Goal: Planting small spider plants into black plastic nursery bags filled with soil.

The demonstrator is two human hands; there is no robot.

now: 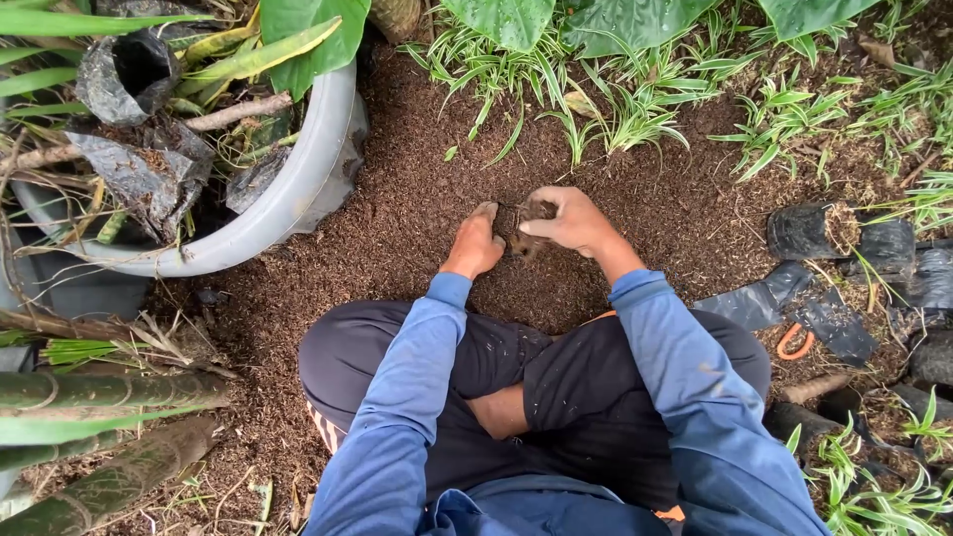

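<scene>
From my feed I look straight down on a person sitting cross-legged on brown, crumbly soil [417,218], blue sleeves reaching forward. My left hand [475,244] lies flat and slack on the ground, fingers pressed into the soil, gripping nothing. My right hand [568,220] is curled around a small clump of earth and roots [528,238], which sits on the soil just beside the left fingertips, between the two hands. To the upper left stands a pale grey round tub [308,184], its rim touching the soil bed; inside it I see crumpled black plastic nursery bags [134,74], one gaping open at the top, among dry stalks and leaves. At the right edge lies another cluster of black plastic bags [844,238], one upright and filled with soil, others flattened and torn. An orange-handled tool [794,342] rests against those flattened pieces; I cannot tell what kind. Green striped grass-like plants [635,114] border the far side of the bed, well apart from both hands.
</scene>
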